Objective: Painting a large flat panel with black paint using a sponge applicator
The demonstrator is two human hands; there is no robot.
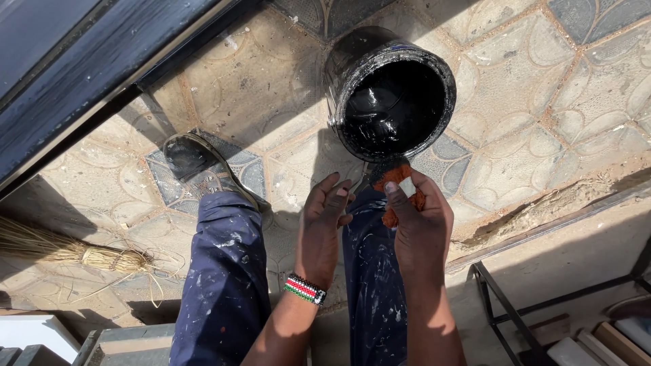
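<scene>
The right hand (420, 227) has its fingers (397, 200) curled shut around an orange-brown sponge (395, 177), thumb pressed over a pale patch on its top. The sponge is ragged and crumbly, and its far end is smeared with black. A thin dark stem runs from the sponge toward the left hand; what it is cannot be told.

The left hand (322, 227) sits just beside the right, fingers (332, 190) loosely bent and partly open, their tips close to the sponge's left side; whether they touch it or the stem cannot be told. A beaded wristband (304, 289) in red, white, green and black circles that wrist.

Just beyond the sponge stands a black paint bucket (388, 91), tilted so its mouth faces the camera. Its inside wall is coated with glossy black paint, wet and shining; its outside is black too. The sponge is held right at the near rim of the bucket.

The bucket stands on a patterned tile floor (542, 81), beige and grey. Nearer than the bucket are the person's legs in paint-spattered blue trousers (227, 285), with a worn shoe (196, 166) left of the bucket. A straw broom (74, 251) lies well left of it, and a black-painted door frame (74, 88) runs along the upper left.
</scene>
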